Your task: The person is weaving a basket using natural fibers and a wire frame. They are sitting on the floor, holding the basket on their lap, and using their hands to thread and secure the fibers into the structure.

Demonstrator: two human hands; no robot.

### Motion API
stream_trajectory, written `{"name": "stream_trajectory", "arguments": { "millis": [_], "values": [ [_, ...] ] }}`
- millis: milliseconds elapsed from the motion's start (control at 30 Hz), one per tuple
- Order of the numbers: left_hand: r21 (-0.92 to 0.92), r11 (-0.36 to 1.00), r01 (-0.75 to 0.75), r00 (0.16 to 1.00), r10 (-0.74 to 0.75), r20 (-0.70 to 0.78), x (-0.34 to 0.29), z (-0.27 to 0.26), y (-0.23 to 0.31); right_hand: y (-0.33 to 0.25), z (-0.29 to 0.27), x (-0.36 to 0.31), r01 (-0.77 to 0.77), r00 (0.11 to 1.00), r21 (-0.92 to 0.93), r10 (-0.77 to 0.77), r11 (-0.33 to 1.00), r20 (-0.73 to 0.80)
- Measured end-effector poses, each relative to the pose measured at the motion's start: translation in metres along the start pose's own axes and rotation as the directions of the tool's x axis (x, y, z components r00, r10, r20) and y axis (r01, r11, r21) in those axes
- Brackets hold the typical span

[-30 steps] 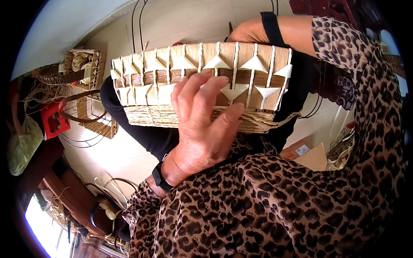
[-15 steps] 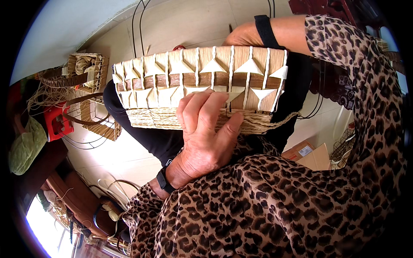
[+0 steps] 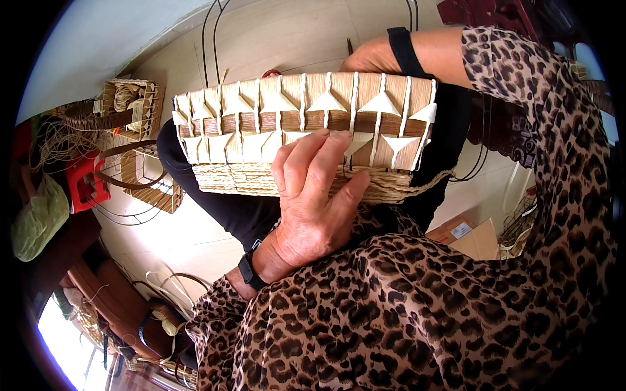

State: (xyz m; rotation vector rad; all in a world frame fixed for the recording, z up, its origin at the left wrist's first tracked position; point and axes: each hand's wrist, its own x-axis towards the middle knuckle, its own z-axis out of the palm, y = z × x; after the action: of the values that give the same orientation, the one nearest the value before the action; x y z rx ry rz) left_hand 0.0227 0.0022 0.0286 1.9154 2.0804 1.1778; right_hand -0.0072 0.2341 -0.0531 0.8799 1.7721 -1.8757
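A woven basket lies across my lap, its side turned up. Pale and brown bands run along it, crossed by white twisted cords and folded triangular strips. Below these bands sit rows of braided straw cord, with a loose end trailing at the right. My left hand grips the basket's near edge, bent fingertips pressing on the lower band and thumb on the braided rows. Behind the far edge is my right hand; only its back and wrist show, and its fingers are hidden by the basket.
Smaller baskets stand on the tiled floor at the left, near a red plastic stool and a pale green bag. An opened cardboard box lies at the right. Thin dark wires rise beyond the basket.
The basket has shifted very slightly right. My left hand has slid a little to the right and its fingertips are slightly higher; my right hand stays behind the basket.
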Motion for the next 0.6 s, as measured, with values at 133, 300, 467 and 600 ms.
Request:
{"name": "stream_trajectory", "arguments": {
  "millis": [133,300,467,600],
  "values": [
    [0.008,1.0,0.012,1.0,-0.012,0.003,-0.001,0.002,-0.001,0.0,-0.008,-0.008,-0.014,0.999,-0.051,0.016,0.999,0.04],
    [0.002,1.0,0.006,1.0,-0.006,-0.02,-0.003,0.004,-0.001,0.0,-0.023,-0.015,-0.029,0.997,-0.132,0.037,0.991,0.064],
    [-0.026,0.999,0.038,0.999,-0.037,0.011,0.0,0.001,0.001,0.001,-0.026,-0.013,-0.031,0.994,-0.161,0.047,0.986,0.097],
    [-0.033,0.999,0.02,1.0,-0.019,0.017,0.0,0.0,0.0,0.001,-0.025,-0.013,-0.029,0.992,-0.168,0.048,0.985,0.113]
  ]
}}
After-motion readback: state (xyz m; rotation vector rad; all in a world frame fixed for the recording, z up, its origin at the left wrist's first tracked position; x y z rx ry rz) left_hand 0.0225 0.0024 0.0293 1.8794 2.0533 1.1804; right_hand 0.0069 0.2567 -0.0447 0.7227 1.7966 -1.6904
